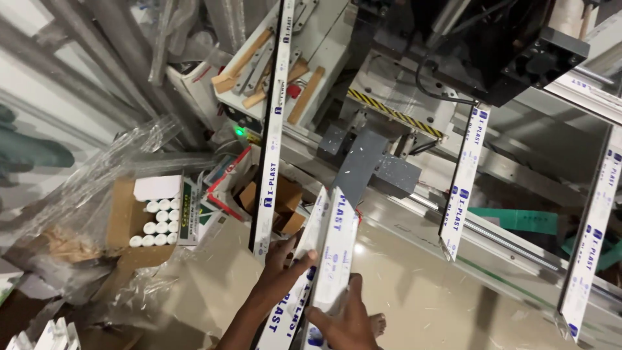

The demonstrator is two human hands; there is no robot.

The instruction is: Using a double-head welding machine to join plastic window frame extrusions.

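The left hand and right hand each grip the near end of a long white plastic strip angled over the machine bench. It appears light, rigid and film-slick; hold near the end, by its edges.

Left hand: forearm cut off by bottom edge. Right hand: wrist out of frame at bottom; palm hidden against white profile. Second white profile: lower end cut off by bottom edge. Profile far ends: hidden behind grey machine block. Long upright strip: top runs out of frame. Right-hand strip: top cut off by right edge. Box of white tubes: caps too small to tell apart. Left background: blurred.
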